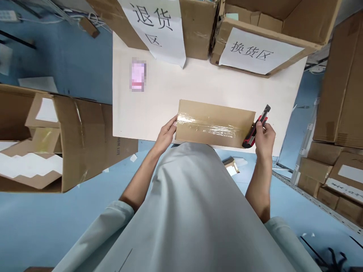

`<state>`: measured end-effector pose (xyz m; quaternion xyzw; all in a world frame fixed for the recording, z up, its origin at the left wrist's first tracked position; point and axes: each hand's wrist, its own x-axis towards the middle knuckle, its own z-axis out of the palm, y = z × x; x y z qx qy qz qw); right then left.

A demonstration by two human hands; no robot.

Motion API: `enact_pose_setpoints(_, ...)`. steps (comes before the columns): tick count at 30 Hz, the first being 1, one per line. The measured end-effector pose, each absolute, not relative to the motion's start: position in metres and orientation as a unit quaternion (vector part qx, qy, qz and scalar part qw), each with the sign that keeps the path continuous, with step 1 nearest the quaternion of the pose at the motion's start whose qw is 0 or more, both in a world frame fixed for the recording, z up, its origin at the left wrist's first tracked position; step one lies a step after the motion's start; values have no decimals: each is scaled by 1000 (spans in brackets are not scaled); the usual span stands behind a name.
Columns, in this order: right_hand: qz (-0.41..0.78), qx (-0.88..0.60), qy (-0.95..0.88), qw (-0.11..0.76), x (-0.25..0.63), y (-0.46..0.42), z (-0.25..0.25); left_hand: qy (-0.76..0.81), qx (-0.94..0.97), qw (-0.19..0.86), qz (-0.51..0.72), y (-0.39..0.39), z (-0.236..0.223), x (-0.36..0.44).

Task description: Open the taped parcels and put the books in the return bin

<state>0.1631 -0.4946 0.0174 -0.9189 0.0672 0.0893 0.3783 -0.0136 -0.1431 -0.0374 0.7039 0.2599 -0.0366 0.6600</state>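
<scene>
A flat-topped cardboard box [210, 139] lies near the front edge of the white table, with shiny clear tape running lengthwise along its top. My left hand [167, 132] grips the box at its left end, fingertips partly hidden by the edge. In my right hand [265, 138] is a red and black utility knife [250, 136], held beside the box's right end with its tip pointing away from me. Whether the knife touches the box, I cannot tell.
Two open cardboard boxes with paper labels, one on the left [198, 34] and one on the right [295, 45], stand along the table's [153, 109] far side. A pixelated pink item [138, 75] lies at left. A big carton [85, 143] holds boxes on the left; stacked cartons [340, 83] stand right.
</scene>
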Motion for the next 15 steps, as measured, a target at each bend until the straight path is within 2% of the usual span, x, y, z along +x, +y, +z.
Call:
enact_pose_setpoints(7,59,-962,-34,264,151,-481,58,248,707,662,29,-133,-45,-22)
enact_pose_setpoints(11,146,-954,-164,206,136,-445,94,225,703,674,34,-129,-38,-24)
enact_pose_setpoints(15,234,-906,-312,165,121,-396,105,210,716,665,31,-123,-32,-24)
